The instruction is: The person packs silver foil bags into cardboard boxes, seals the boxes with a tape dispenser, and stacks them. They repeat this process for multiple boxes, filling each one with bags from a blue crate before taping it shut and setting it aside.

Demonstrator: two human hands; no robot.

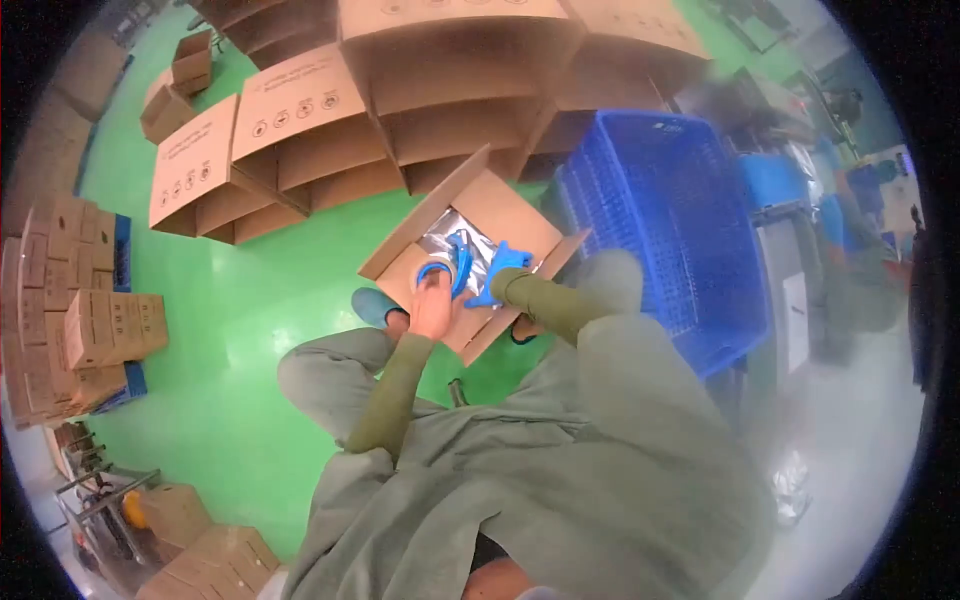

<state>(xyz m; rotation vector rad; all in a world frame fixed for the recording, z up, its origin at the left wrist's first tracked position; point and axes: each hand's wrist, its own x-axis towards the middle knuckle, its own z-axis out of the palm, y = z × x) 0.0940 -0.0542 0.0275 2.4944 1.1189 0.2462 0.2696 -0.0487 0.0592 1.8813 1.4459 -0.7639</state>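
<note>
- Far over on the left, small sealed boxes (110,325) stand stacked at the edge of the green floor (250,290).
- Beyond them, a row of large cartons (300,110) lies across the floor, printed faces up and open ends showing.
- A blue shoe (370,303) is planted on the floor just beside the near left corner of the open carton (497,203).
- The left hand (432,308) reaches forward over that corner. It is bare, with an olive sleeve running up to the wrist, and it is closed on the lower edge of a blue ring (441,270).
- The blue ring sits just above the left hand's fingers, inside the mouth of the open carton. It is a bright blue band with a clear hole through its middle, about as broad as the hand that holds it. More blue lies just behind it, too blurred to tell apart.
- The open carton rests on the floor at a slant, its flaps spread outward. A crinkled silver bag (447,232) lines its inside, behind the ring.
- The right hand (497,268) is just to the right of the ring, over the carton's middle. It looks blue all over, as if gloved, and I cannot tell whether it is spread or holding anything.
- On the right, a tall blue crate (650,200) with lattice walls stands close beside the carton.
</note>
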